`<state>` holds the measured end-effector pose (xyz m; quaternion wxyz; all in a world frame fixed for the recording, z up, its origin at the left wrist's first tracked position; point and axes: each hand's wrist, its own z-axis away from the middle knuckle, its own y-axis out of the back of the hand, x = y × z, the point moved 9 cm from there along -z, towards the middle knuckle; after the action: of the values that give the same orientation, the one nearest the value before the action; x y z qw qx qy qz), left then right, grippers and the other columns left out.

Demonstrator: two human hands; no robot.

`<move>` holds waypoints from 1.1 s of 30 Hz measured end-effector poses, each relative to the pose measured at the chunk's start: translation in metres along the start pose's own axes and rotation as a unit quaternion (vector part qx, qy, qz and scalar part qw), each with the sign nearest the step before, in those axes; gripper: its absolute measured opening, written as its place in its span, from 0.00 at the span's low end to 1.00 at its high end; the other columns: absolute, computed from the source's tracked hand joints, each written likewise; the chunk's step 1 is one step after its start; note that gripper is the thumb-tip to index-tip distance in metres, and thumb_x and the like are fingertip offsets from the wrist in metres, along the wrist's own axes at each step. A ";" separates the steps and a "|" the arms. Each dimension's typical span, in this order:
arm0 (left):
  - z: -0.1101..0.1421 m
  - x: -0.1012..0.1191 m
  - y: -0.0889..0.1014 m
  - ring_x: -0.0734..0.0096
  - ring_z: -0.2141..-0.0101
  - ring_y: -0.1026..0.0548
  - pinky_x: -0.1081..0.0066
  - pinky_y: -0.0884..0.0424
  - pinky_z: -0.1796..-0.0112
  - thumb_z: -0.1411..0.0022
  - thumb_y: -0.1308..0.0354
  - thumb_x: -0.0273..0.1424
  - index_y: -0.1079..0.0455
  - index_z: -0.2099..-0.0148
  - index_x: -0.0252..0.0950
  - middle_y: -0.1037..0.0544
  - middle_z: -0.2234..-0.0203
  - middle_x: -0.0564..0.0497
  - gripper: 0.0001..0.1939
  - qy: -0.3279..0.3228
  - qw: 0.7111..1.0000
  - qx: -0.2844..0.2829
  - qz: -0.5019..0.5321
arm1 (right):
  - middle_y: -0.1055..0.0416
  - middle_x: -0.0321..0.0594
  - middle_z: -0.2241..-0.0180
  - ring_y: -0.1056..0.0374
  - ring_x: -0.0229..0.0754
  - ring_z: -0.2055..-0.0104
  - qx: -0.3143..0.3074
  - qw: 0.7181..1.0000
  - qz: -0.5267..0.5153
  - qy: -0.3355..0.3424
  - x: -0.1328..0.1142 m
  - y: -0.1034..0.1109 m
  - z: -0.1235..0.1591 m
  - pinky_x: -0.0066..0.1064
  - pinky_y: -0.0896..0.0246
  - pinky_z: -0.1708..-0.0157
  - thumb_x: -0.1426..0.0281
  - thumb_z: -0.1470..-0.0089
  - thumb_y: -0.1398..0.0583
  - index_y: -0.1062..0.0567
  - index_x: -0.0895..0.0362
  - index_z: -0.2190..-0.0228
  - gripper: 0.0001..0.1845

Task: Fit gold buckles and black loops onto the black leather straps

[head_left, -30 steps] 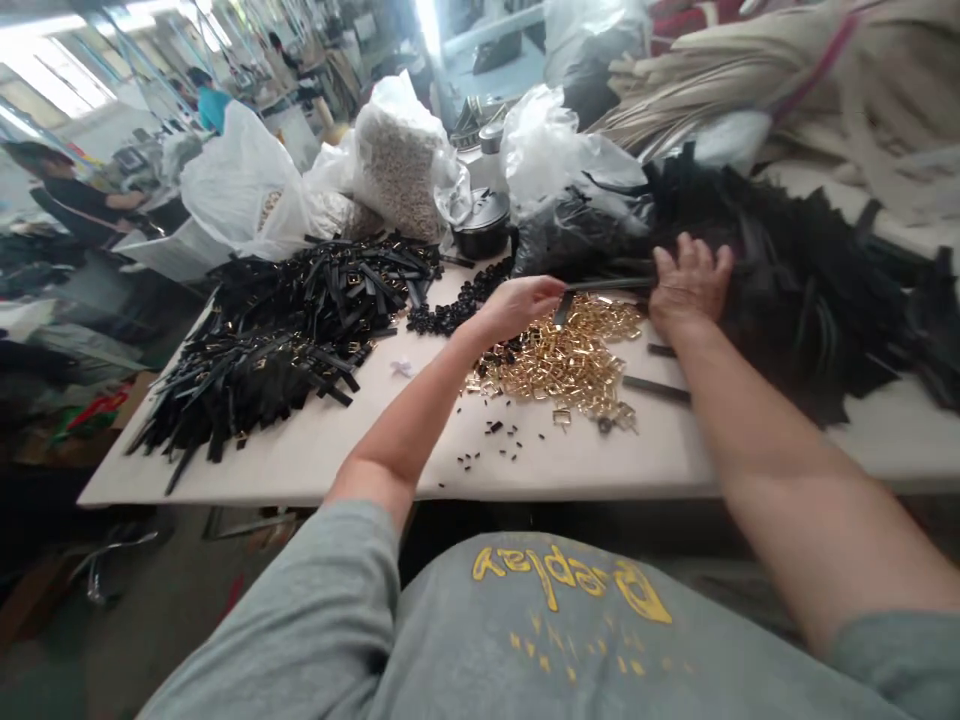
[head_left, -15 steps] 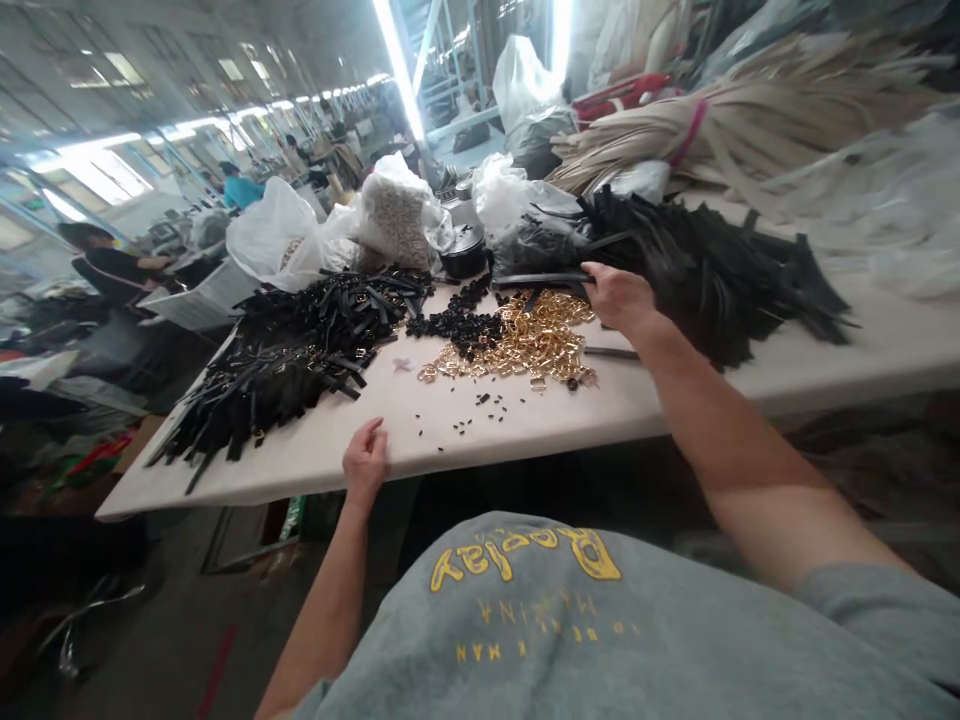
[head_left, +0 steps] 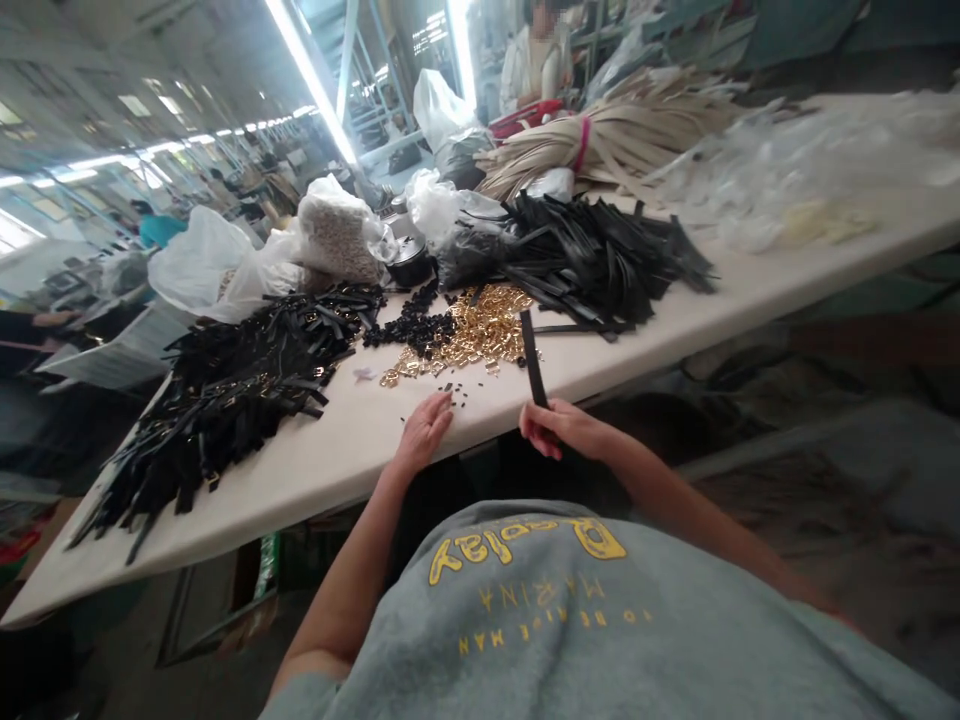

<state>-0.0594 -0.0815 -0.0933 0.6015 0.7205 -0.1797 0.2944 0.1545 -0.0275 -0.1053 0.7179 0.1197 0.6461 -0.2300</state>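
Observation:
My right hand point(head_left: 556, 428) is closed around the lower end of a black strap point(head_left: 532, 362), which stands nearly upright at the table's front edge. My left hand point(head_left: 427, 430) rests over the tabletop with its fingers drawn together, beside scattered small black pieces point(head_left: 463, 404). Whether a piece sits between those fingertips is too small to tell. Beyond both hands lies a heap of gold metal buckles point(head_left: 487, 330). Small black parts point(head_left: 412, 328) are piled against its left side. A large stack of black straps point(head_left: 600, 260) lies at the back right.
Black straps with gold buckles point(head_left: 247, 370) cover the table's left part. Plastic bags point(head_left: 337, 230) and a round black tin point(head_left: 410, 265) stand behind. Beige strips point(head_left: 630, 130) lie bundled at the far side near another person point(head_left: 536, 60). Clear plastic point(head_left: 810, 170) spreads rightward.
My right hand has come back from the strap stack towards me, bringing a black strap. My left hand has moved right and forward to the small black pieces. The view has turned right.

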 end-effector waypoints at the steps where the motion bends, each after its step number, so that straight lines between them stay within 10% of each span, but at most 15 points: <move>1: 0.005 0.012 -0.007 0.58 0.43 0.32 0.58 0.39 0.41 0.34 0.51 0.43 0.31 0.42 0.39 0.27 0.44 0.44 0.23 -0.002 0.998 -0.005 0.060 | 0.35 0.33 0.86 0.43 0.31 0.87 -0.046 0.999 -0.003 -0.007 0.003 -0.016 0.006 0.23 0.49 0.87 0.43 0.44 0.47 0.31 0.60 0.74 0.31; 7: 0.036 0.030 -0.022 0.72 0.71 0.23 0.74 0.29 0.71 0.42 0.44 0.54 0.32 0.44 0.35 0.21 0.65 0.46 0.33 0.138 0.888 0.010 0.438 | 0.40 0.31 0.88 0.48 0.29 0.88 -0.262 0.962 0.010 -0.079 0.025 -0.085 0.028 0.21 0.53 0.88 0.50 0.39 0.48 0.33 0.60 0.79 0.28; 14: 0.049 0.007 0.015 0.81 0.82 0.32 0.79 0.36 0.80 0.52 0.33 0.43 0.28 0.59 0.32 0.29 0.80 0.56 0.22 0.189 0.874 0.105 0.435 | 0.42 0.30 0.89 0.49 0.29 0.88 -0.347 0.931 -0.027 -0.110 0.044 -0.109 0.018 0.22 0.56 0.88 0.50 0.40 0.48 0.30 0.60 0.79 0.28; 33: 0.064 -0.006 0.002 0.68 0.74 0.20 0.76 0.28 0.75 0.44 0.41 0.35 0.35 0.44 0.31 0.19 0.73 0.47 0.26 0.259 0.822 0.055 0.505 | 0.29 0.35 0.73 0.31 0.35 0.73 -0.025 0.995 0.048 -0.089 0.040 -0.033 -0.015 0.29 0.32 0.71 0.59 0.42 0.42 0.29 0.58 0.55 0.18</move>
<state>-0.0521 -0.1444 -0.1024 0.3526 0.4580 -0.3397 0.7419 0.1280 -0.0564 -0.1421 0.7855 0.1117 0.5788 -0.1884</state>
